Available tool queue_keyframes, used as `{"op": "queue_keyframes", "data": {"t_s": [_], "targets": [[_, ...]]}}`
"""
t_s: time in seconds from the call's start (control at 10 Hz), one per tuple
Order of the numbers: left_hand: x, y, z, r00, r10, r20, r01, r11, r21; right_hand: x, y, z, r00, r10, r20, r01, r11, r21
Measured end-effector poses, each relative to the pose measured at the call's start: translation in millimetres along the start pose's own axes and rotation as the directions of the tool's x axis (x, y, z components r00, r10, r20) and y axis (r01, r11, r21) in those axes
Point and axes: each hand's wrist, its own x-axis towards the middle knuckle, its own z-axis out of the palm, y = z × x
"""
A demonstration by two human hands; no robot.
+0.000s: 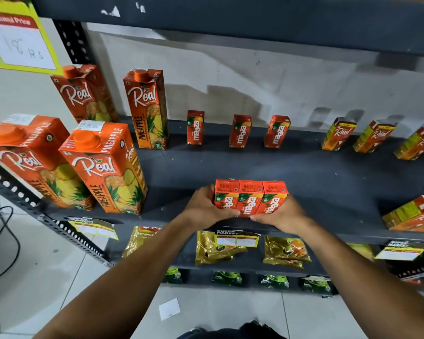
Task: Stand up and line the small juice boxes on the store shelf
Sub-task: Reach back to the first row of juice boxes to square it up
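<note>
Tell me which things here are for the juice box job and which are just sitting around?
For the job: three small Maaza boxes squeezed between the left hand and right hand; three more Maaza boxes at the back; the shelf.

Just sitting around: big pineapple cartons, gold packets below, price card.

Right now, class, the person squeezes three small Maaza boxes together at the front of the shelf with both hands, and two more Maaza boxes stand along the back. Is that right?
Not quite. The head view shows three Maaza boxes along the back, not two. The rest holds: the left hand and right hand press three front Maaza boxes together on the shelf.
</note>
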Motion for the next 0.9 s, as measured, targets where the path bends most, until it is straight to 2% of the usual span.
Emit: {"op": "queue_keyframes", "data": {"t_s": [0.4,0.7,0.8,0.9], "targets": [[-7,-1,2,1.000,-0.021,-0.010,0.022,0.995,0.098,-10,2,1,0.997,-0.081,0.013,0.082,0.996,-0.039],[-8,0,5,0.999,0.014,-0.038,-0.011,0.997,0.081,-4,9,1,0.994,-0.110,0.024,0.111,0.993,-0.028],[-12,4,5,0.999,0.025,-0.034,-0.021,0.995,0.099,-8,0,-3,0.989,-0.148,0.028,0.148,0.989,-0.016],[-20,7,4,0.998,0.053,-0.013,-0.053,0.998,0.016,-18,-7,-5,0.983,-0.181,0.041,0.177,0.980,0.088]]}}
